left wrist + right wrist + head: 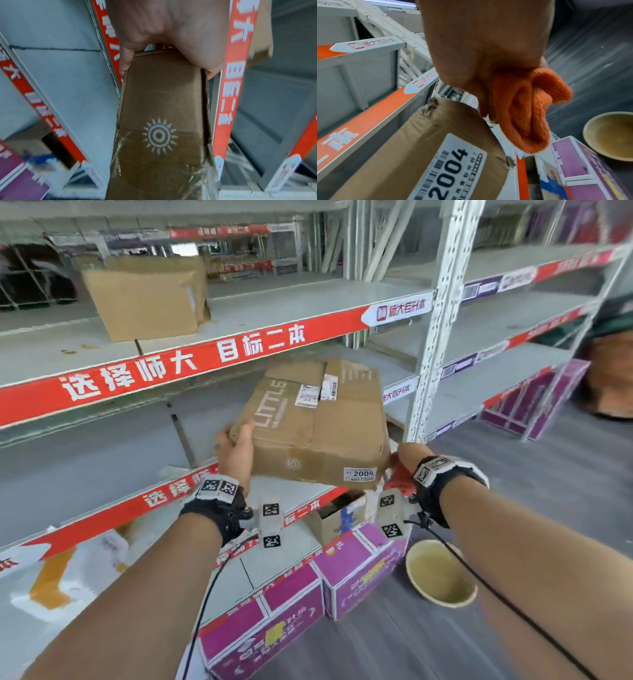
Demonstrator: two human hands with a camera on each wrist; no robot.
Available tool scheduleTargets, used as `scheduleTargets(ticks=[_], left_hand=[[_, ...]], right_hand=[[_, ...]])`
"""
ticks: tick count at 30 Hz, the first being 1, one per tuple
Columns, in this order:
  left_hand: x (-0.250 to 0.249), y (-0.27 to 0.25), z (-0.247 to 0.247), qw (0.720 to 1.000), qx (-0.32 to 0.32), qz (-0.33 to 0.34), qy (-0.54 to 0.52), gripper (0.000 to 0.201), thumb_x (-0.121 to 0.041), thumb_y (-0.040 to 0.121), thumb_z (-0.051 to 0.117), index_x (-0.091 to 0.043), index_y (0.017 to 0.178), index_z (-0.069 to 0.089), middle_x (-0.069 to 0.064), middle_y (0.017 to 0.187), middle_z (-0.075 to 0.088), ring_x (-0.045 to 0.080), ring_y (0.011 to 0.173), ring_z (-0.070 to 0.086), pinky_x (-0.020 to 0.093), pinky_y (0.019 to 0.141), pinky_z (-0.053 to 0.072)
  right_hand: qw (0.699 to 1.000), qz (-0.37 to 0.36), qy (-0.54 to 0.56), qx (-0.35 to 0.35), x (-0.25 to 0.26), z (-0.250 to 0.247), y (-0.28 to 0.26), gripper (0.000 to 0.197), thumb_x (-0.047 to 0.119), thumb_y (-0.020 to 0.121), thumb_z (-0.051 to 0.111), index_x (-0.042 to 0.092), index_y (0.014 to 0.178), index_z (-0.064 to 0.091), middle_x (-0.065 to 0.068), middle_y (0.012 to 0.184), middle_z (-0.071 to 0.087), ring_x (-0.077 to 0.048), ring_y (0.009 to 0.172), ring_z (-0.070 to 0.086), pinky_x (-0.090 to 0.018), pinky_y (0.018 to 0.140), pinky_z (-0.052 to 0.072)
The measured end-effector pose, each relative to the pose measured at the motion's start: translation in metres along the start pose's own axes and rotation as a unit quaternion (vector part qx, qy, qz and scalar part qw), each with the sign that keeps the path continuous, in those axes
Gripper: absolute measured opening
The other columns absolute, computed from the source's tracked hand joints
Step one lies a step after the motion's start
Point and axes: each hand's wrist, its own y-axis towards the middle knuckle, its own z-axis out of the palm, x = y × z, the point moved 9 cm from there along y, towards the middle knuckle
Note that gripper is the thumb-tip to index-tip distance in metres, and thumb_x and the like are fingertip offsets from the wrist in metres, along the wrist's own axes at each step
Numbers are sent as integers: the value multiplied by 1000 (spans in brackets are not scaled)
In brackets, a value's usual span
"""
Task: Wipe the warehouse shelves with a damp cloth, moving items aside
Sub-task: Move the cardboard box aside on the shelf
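A brown cardboard box (315,433) marked "2004" is lifted off the middle shelf (102,446) and tilted in the air at its front edge. My left hand (236,450) grips the box's left end, thumb on top and fingers underneath; in the left wrist view that hand (163,27) wraps round the end of the box (161,121). My right hand (404,457) is at the box's lower right corner with a bunched orange cloth (530,108) held in its curled fingers. The labelled side of the box (419,155) lies just left of the cloth.
Another cardboard box (147,299) stands on the upper shelf. A white perforated upright (435,320) rises just right of the held box. Purple cartons (359,573) and a small open carton (335,518) sit on the floor below, beside a yellow bowl (440,571).
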Motion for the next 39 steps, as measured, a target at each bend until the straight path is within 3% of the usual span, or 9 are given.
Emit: scheduleTargets(ticks=[3, 5, 9, 13, 17, 22, 27, 32, 39], left_hand=[[5, -38, 49, 997, 68, -13, -12, 46, -62, 67, 54, -44, 108, 42, 3, 114, 59, 27, 100, 61, 53, 86, 52], [15, -63, 84, 994, 107, -32, -17, 49, -62, 70, 53, -40, 112, 42, 4, 115, 58, 28, 100, 61, 54, 84, 53], [31, -94, 137, 991, 131, -29, 15, 48, -69, 64, 54, -51, 106, 39, 8, 125, 50, 31, 104, 60, 52, 89, 51], [61, -120, 189, 986, 156, -41, 33, 49, -70, 61, 55, -45, 103, 45, 10, 125, 51, 30, 106, 59, 49, 90, 52], [84, -157, 227, 980, 181, -69, 54, 48, -67, 67, 56, -39, 104, 43, 12, 117, 50, 30, 101, 59, 53, 88, 52], [111, -194, 276, 963, 245, -99, 48, 36, -45, 87, 56, -24, 114, 44, 3, 96, 55, 19, 78, 60, 49, 74, 57], [166, -176, 322, 929, 295, -176, 137, 84, -74, 55, 60, -30, 125, 45, 12, 123, 53, 38, 110, 56, 60, 84, 50], [159, -173, 354, 857, 365, -32, 362, 59, -58, 92, 37, -6, 104, 62, 19, 120, 57, 36, 115, 54, 43, 99, 45], [187, -149, 407, 797, 392, 82, 452, 42, -39, 96, 38, -8, 77, 60, 16, 94, 56, 30, 102, 54, 36, 98, 40]], right_hand=[[992, 64, 110, -11, -49, -31, -14, 46, 38, 98, 27, 7, 72, 47, -12, 59, 55, -18, 30, 53, -14, 32, 37], [985, 89, 144, -35, -78, -57, -18, 69, 63, 94, 17, 6, 80, 55, -14, 72, 59, -22, 49, 60, -16, 38, 45], [987, 73, 128, -60, -119, -110, -35, 90, 76, 85, 16, 6, 122, 58, -15, 120, 62, -31, 103, 60, -39, 97, 46], [980, 107, 158, -55, -161, -149, -58, 92, 83, 75, 32, 8, 122, 57, -11, 110, 68, -27, 79, 64, -32, 69, 50], [973, 139, 181, -22, -203, -175, -73, 66, 75, 82, 39, 11, 86, 55, -7, 54, 69, -20, 38, 63, -19, 35, 45], [961, 161, 224, 0, -243, -195, -84, 49, 60, 88, 46, 12, 81, 53, -7, 49, 67, -20, 36, 62, -24, 35, 49], [952, 196, 234, -40, -276, -214, -71, 42, 55, 88, 52, 13, 87, 54, -6, 58, 70, -20, 45, 65, -23, 40, 52], [940, 244, 210, -109, -305, -224, -49, 38, 48, 92, 46, 10, 92, 47, -9, 73, 56, -17, 38, 55, -12, 31, 36], [902, 326, 227, -167, -384, -191, -14, 39, 46, 86, 48, 13, 105, 46, -13, 103, 56, -27, 82, 55, -28, 59, 41]])
